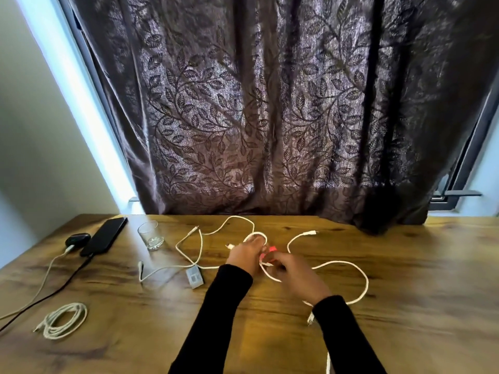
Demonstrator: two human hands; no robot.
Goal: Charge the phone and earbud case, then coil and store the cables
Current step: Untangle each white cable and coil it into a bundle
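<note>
Now | 2 hands: left hand (244,255), right hand (295,276) grip white cable (361,276) | 1 coiled cable (64,319)

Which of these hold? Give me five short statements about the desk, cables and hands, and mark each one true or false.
1. The phone lies at the far left of the table with a dark cable plugged in. True.
2. The glass lies tipped on its side. False: it stands upright.
3. A coiled white cable lies near the table's left front. True.
4. The left hand rests flat and empty. False: its fingers grip a loop of the loose white cable.
5. The earbud case sits right of the glass. False: it is left of the phone.
</note>
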